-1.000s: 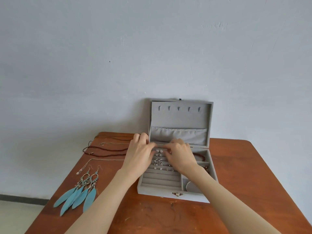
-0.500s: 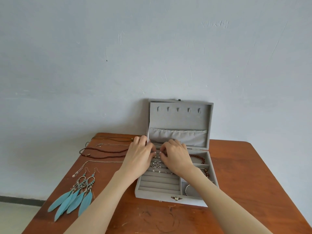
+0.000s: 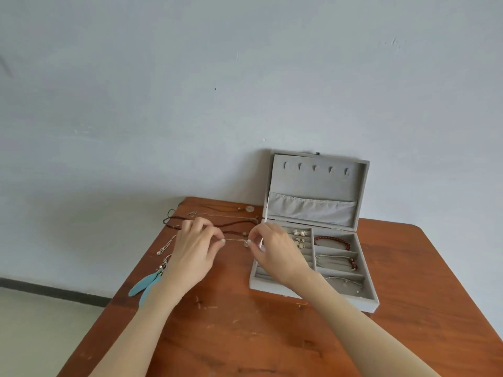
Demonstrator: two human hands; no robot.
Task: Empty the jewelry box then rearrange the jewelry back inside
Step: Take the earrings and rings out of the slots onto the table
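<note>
The grey jewelry box (image 3: 368,296) stands open on the right of the wooden table, lid upright. Inside lie small silver earrings (image 3: 299,235), a red bead bracelet (image 3: 332,240) and two more bracelets below it. Left of the box, my left hand (image 3: 194,250) and my right hand (image 3: 275,250) each pinch an end of a thin silver chain (image 3: 236,240) held between them just above the table. Dark cord necklaces (image 3: 174,223) lie behind my left hand. Blue feather earrings (image 3: 144,284) are partly hidden under my left wrist.
The wooden table (image 3: 245,336) ends close at the left, near the feather earrings. A pale wall stands right behind the box lid (image 3: 317,186). Another thin chain (image 3: 166,247) lies left of my left hand.
Both hands have left the box's ring rows and moved left over the table, now pinching a thin chain between them. The view has shifted, so the box sits further right.
</note>
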